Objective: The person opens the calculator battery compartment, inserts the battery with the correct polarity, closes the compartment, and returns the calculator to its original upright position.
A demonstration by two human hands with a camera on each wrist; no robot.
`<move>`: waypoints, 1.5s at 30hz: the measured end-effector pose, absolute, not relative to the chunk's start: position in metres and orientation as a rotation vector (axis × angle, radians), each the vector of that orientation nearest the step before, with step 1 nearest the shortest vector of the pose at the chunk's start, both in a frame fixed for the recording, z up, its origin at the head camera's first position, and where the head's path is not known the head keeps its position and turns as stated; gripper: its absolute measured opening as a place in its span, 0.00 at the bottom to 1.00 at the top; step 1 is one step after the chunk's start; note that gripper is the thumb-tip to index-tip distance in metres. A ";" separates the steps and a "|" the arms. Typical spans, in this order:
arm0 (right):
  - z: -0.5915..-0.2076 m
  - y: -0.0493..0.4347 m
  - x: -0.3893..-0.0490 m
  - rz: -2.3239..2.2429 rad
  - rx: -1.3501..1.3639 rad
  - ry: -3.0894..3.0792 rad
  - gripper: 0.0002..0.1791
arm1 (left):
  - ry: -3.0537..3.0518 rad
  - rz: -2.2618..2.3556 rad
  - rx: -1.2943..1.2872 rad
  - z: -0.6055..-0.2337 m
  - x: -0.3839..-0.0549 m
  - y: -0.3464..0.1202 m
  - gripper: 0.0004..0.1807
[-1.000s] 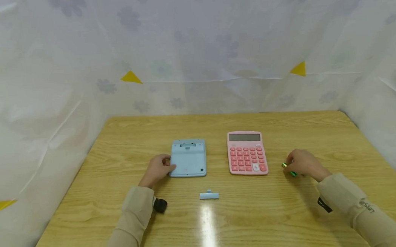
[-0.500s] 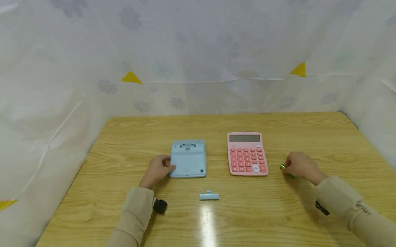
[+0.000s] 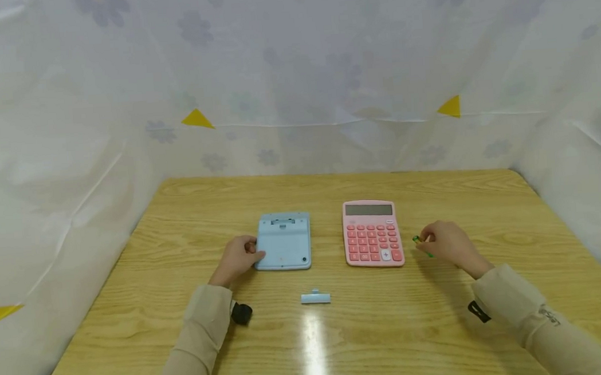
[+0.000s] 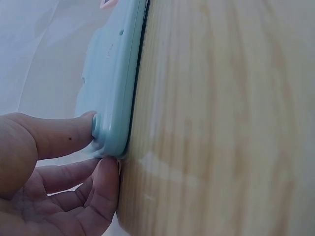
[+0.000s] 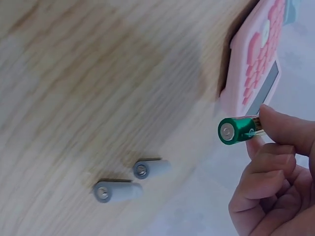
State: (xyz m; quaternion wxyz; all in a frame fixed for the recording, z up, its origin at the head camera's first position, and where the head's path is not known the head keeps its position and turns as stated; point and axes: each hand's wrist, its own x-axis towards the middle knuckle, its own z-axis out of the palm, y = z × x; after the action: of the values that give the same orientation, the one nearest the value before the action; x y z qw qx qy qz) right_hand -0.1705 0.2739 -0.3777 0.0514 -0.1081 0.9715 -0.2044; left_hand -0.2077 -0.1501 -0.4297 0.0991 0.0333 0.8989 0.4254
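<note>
My left hand (image 3: 236,258) pinches the lower left edge of a light-blue calculator (image 3: 285,250), thumb on top and fingers curled at its side. It lies back side up, its battery compartment (image 3: 282,221) uncovered at the far end. Below it on the table is the small light-blue battery cover (image 3: 315,298). Between thumb and fingers, my right hand (image 3: 450,244) holds a green battery (image 5: 237,130), raised off the tabletop to the right of the pink calculator (image 3: 373,236). The battery's flat end faces the right wrist camera.
Two grey batteries (image 5: 118,191) lie side by side on the wooden table (image 3: 392,331) in the right wrist view; the right hand and arm hide them from the head view. A pale flowered curtain (image 3: 294,84) surrounds the table at the back and sides.
My right hand has lifted the green battery and carried it left, closer to the pink calculator. The left hand and light-blue calculator have stayed in place.
</note>
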 end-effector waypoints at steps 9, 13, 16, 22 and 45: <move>-0.378 0.266 -0.175 -0.667 -0.338 2.975 0.13 | 2.655 1.258 0.091 -0.429 -0.208 -0.149 0.23; -0.376 0.261 -0.176 -0.691 -0.367 2.985 0.12 | 2.657 1.274 0.111 -0.428 -0.209 -0.146 0.23; -0.374 0.256 -0.178 -0.704 -0.380 2.980 0.12 | 2.664 1.278 0.109 -0.428 -0.209 -0.145 0.23; -0.370 0.246 -0.182 -0.728 -0.381 2.979 0.12 | 2.672 1.270 0.115 -0.427 -0.209 -0.146 0.23; -0.370 0.215 -0.196 -0.826 -0.487 2.975 0.11 | 2.673 1.244 0.085 -0.433 -0.209 -0.150 0.23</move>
State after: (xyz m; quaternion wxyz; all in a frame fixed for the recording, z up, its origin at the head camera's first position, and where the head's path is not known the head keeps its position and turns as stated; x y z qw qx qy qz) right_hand -0.1960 0.2152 -0.3698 0.0078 -0.1559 0.9517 -0.2643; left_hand -0.2094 -0.1505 -0.4325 0.0961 0.0286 0.9021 0.4198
